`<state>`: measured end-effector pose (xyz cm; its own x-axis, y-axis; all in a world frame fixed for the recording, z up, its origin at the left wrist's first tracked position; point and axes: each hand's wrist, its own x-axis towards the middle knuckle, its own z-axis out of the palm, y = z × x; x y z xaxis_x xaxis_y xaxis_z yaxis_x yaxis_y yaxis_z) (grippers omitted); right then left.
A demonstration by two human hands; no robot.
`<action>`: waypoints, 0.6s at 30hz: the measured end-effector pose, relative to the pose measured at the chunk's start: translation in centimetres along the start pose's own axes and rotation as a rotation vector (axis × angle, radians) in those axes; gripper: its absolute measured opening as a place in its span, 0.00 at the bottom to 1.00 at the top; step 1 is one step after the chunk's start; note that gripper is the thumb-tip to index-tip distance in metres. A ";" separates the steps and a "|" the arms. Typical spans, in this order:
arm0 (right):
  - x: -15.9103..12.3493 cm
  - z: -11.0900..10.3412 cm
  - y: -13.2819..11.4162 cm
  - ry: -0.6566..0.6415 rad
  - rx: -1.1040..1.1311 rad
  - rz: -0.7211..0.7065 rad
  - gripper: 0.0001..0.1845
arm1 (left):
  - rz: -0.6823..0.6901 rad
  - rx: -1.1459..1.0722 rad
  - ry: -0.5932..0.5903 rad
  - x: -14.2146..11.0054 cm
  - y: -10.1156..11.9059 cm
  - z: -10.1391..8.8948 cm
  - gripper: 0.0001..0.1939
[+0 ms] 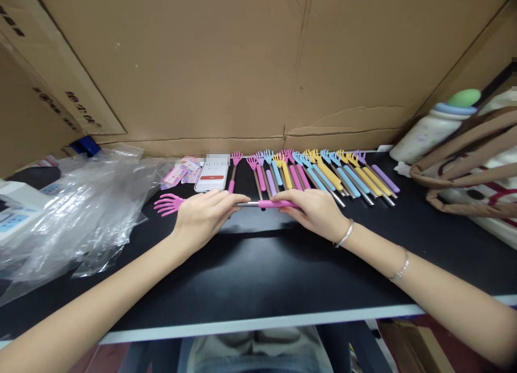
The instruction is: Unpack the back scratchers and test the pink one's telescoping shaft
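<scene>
A pink back scratcher (278, 204) with a metal shaft lies level between my two hands, just above the black table. My left hand (205, 214) is closed round its shaft near the claw end, and the pink claw sticks out to the left. Closed on the pink grip at the other end is my right hand (321, 210). Behind them lies a row of back scratchers (329, 173) in pink, blue, yellow and purple, claws toward the cardboard. One separate pink back scratcher (237, 158) lies just right of the phone.
Clear plastic bags (84, 211) are heaped at the left. A phone (212, 173) and colourful cards (183, 172) lie at the back. Cardboard (202, 66) walls the rear. A bottle (436, 128) and a bag (472, 179) stand right. The table's pale edge (258, 327) runs in front.
</scene>
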<state>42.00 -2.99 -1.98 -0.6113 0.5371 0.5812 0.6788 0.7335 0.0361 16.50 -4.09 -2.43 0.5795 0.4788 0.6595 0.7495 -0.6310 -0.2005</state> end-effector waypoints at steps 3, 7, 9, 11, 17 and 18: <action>0.3 -0.3 0.3 0.020 -0.095 -0.042 0.15 | 0.012 0.020 -0.004 0.3 0.0 -0.1 0.12; 0.6 -1.0 1.1 0.056 -0.165 -0.091 0.15 | -0.005 0.100 -0.012 0.4 -0.9 0.0 0.11; 0.7 -1.5 1.7 0.035 -0.186 -0.083 0.16 | -0.043 0.133 -0.027 0.4 -1.5 0.0 0.11; 0.9 -2.0 2.3 -0.029 -0.184 -0.065 0.17 | -0.075 0.155 -0.036 0.4 -2.0 0.1 0.13; 1.8 -2.0 3.4 -0.181 -0.182 -0.040 0.21 | -0.098 0.153 -0.061 0.2 -2.7 0.1 0.16; 1.8 -1.7 3.4 -0.190 -0.197 -0.053 0.22 | -0.092 0.149 -0.071 0.2 -2.7 0.2 0.17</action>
<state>43.91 -0.21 0.62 -0.7010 0.5820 0.4122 0.6983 0.6775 0.2309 14.62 -2.18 -1.89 0.5233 0.5758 0.6281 0.8366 -0.4872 -0.2503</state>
